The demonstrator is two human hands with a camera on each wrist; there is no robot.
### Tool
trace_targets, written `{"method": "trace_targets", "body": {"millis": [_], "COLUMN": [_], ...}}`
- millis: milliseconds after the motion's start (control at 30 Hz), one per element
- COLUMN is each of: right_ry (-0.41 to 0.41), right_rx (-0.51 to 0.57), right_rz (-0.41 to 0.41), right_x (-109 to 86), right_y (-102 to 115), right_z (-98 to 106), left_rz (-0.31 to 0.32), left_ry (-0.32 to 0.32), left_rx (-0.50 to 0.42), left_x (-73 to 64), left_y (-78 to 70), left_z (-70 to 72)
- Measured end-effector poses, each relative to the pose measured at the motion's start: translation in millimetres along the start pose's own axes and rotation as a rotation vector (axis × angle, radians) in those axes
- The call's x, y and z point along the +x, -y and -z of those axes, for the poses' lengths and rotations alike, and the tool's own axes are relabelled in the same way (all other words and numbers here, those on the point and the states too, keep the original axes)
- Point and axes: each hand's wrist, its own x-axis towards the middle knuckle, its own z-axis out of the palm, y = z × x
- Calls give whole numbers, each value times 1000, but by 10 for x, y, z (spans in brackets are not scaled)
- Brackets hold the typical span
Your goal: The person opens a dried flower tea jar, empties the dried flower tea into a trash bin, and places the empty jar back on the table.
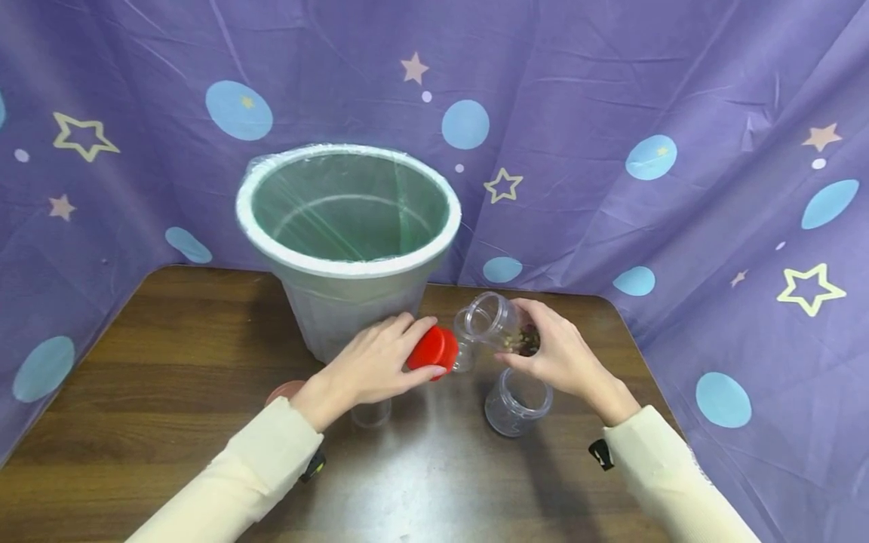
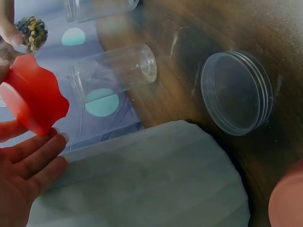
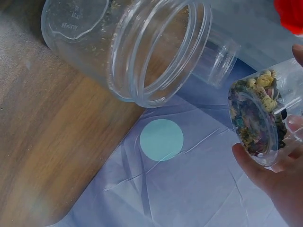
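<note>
My left hand (image 1: 380,358) pinches a red piece with a scalloped edge (image 1: 433,351), like a lid, between thumb and fingers. In the left wrist view, the wavy edge of the red piece (image 2: 40,94) shows. A clear jar (image 1: 494,317) is held tilted in my right hand (image 1: 560,351), its mouth towards the left hand. Dried flowers (image 3: 260,94) lie at its bottom end. Below the right hand, a wide clear jar (image 1: 516,407) stands uncovered on the table. Behind the red piece stands another clear jar (image 1: 465,357), partly hidden.
A large grey bin (image 1: 326,317) with a plastic liner stands at the back, beside the left hand. Near the left wrist are a clear round container (image 1: 371,415) and a reddish-pink item (image 1: 284,391), partly covered. A purple curtain (image 1: 557,90) surrounds the wooden table (image 1: 170,392).
</note>
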Motion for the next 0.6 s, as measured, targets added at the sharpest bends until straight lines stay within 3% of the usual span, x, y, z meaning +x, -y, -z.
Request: {"method": "trace_targets", "body": {"millis": [200,600], "right_ry": [-4,10], "right_rx": [0,-19], "right_rz": [-1,8], "right_x": [5,22], "right_y": [-7,19], "right_z": [3,38], "left_rz": [16,33], "left_ry": [73,102], "left_rx": [16,84], "left_x": [14,-2], "left_y": [23,38], "left_z": [-59,-246]}}
